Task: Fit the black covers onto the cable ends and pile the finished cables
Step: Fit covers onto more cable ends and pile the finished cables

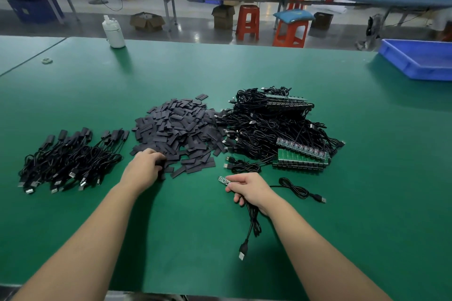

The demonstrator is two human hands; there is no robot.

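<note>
A heap of flat black covers [176, 129] lies in the middle of the green table [367, 154]. My left hand [144, 170] is at the heap's near edge, its fingers curled round a black cover. My right hand [249, 189] grips a black cable [253, 225] just behind its small circuit-board end [223, 180], which sticks out to the left; the USB plug hangs toward me. A pile of finished cables [68, 161] with covers on lies at the left. A tangled heap of uncovered cables [274, 127] with green boards lies at the right.
One loose cable [300, 190] lies right of my right hand, and two more [241, 166] lie just beyond it. A white bottle [113, 32] stands at the far edge. A blue tray [420, 58] sits at the far right. Orange stools and benches stand beyond.
</note>
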